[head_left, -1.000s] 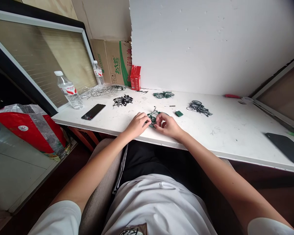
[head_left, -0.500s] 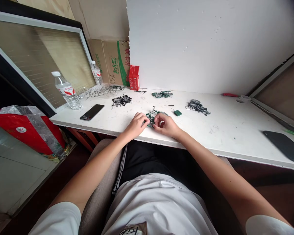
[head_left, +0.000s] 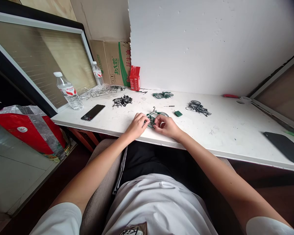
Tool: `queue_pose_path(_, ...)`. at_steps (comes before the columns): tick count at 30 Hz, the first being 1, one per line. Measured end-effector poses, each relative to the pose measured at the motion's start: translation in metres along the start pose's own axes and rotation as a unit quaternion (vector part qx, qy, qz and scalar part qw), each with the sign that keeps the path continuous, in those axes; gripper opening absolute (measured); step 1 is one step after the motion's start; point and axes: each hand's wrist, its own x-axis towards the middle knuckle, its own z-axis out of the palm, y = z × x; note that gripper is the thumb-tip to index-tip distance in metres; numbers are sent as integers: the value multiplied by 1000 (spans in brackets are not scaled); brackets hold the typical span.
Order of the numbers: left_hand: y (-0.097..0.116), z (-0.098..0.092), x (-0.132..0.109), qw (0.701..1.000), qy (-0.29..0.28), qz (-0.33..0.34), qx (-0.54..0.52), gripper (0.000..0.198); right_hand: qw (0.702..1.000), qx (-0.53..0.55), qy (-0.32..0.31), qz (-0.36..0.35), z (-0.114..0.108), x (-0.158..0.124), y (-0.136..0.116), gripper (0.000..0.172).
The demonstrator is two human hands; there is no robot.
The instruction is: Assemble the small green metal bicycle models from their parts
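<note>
A small green model bicycle point(head_left: 153, 114) is at the front edge of the white table, between my two hands. My left hand point(head_left: 138, 125) is closed in a pinch at the bicycle's left side. On the other side, my right hand point(head_left: 166, 125) has thumb and fingertips pressed together by a wheel. The fingers cover part of the bicycle, and whatever lies in the right fingertips is too small to name. A green block point(head_left: 178, 113) and a thin tool point(head_left: 169, 106) rest behind my right hand.
Further models are on the table point(head_left: 225, 130): a black one point(head_left: 122, 101), a green one point(head_left: 163, 95) and a dark one point(head_left: 198, 108). A phone point(head_left: 93, 112), bottle point(head_left: 70, 92) and black parts frames stand left; a red box point(head_left: 135, 78) is behind. A dark flat object point(head_left: 284, 146) lies right.
The view has shifted very slightly. Both hands remain at the green bicycle in nearly the same pose.
</note>
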Motion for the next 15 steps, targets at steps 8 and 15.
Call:
queue_pose_path(8,-1,0,-1,1000,-5,-7,4,10,1000,0,3,12,1,0,0,12)
queue_pose_path(15,0,0,0,1000,-5,-12,9,10,1000,0,5,17,0,1,0,15)
